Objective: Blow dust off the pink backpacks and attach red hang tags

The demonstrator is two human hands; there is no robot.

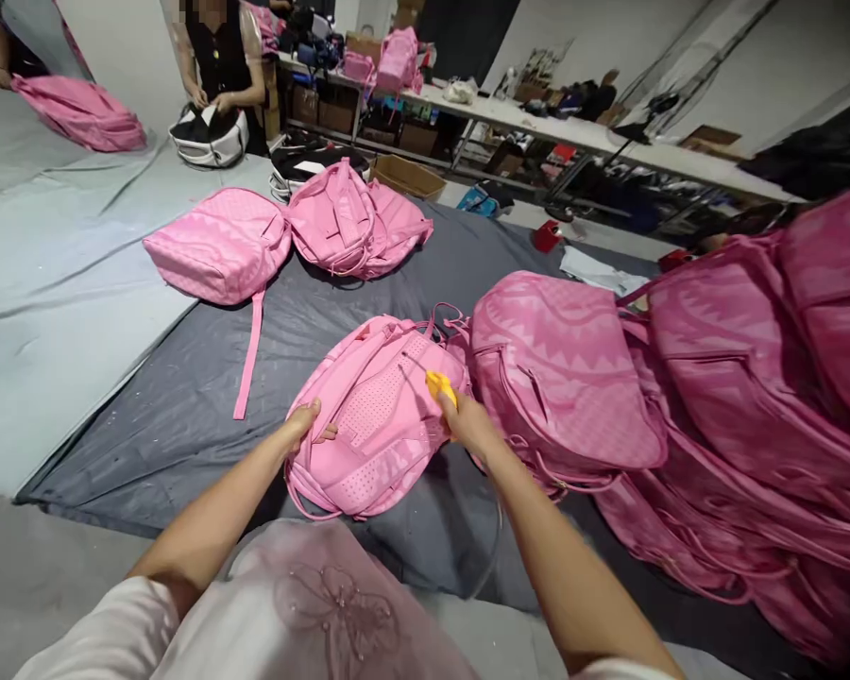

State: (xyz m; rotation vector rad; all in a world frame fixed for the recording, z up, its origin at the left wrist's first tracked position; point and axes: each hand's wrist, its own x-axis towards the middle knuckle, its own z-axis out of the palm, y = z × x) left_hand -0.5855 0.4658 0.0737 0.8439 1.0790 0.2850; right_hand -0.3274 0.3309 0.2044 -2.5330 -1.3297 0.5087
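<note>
Pink backpack (379, 411), probably soft and light, lies on a dark sheet (191, 439); best held at its side, where the left hand (303, 426) grips. The right hand (466, 422) clasps a yellow tool (439, 385).

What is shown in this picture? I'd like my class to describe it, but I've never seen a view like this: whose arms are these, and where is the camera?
There is no machine here, only a person's bare hands. The single picture comes from a camera worn on that person's head, looking forward and down, so the arms reach in from the bottom.

The left hand grips the left side of a pink fabric backpack with a dotted back panel. The right hand holds a small yellow-handled tool over it; its exact kind is hard to tell.

The backpack lies on a dark grey sheet. More pink patterned backpacks sit around it, heaped up on the right. At the back left, another person's hands are at a white-and-black bag.
</note>
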